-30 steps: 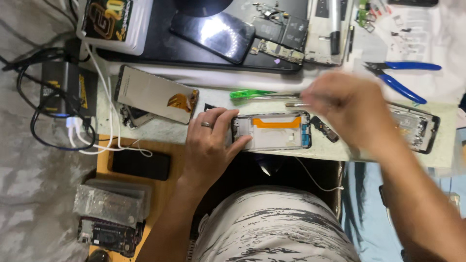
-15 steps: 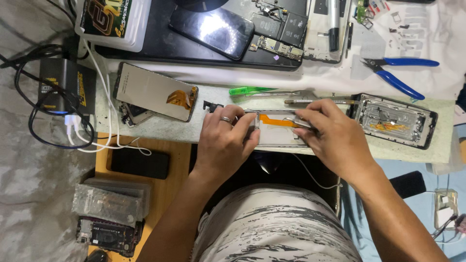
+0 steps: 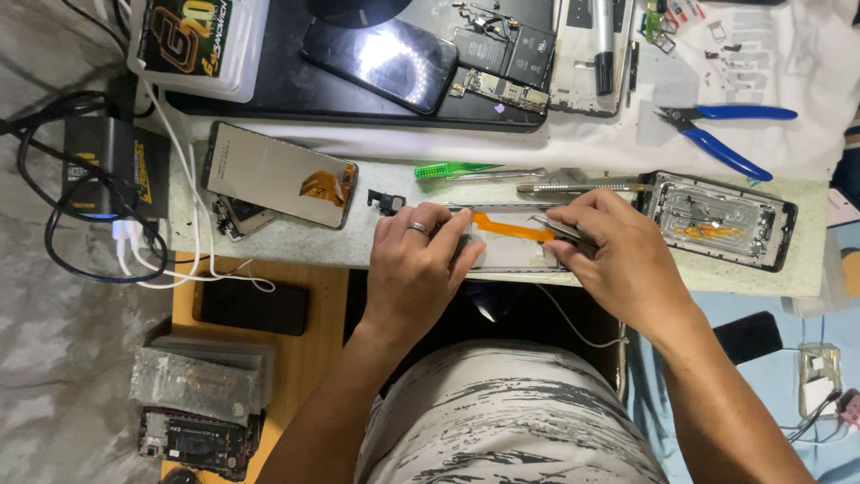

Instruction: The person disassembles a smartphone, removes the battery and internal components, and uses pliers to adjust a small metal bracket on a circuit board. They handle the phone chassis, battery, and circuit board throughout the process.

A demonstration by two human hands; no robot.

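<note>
An opened phone body (image 3: 512,244) with an orange flex cable lies on the pale green mat (image 3: 296,242) in front of me. My left hand (image 3: 414,269), a ring on one finger, clamps its left end. My right hand (image 3: 618,260) pinches metal tweezers (image 3: 557,229) whose tips rest on the orange cable inside the phone.
A detached screen panel (image 3: 278,175) lies at the left, a phone frame (image 3: 719,220) at the right. A green-handled tool (image 3: 452,169) and a metal tool (image 3: 573,187) lie behind. Blue pliers (image 3: 730,134), a black phone (image 3: 381,61), a charger with cables (image 3: 112,166) and stacked parts (image 3: 193,394) surround them.
My right hand came back from the right with tweezers and settled on the phone body. My left hand slid slightly further over the phone's left end.
</note>
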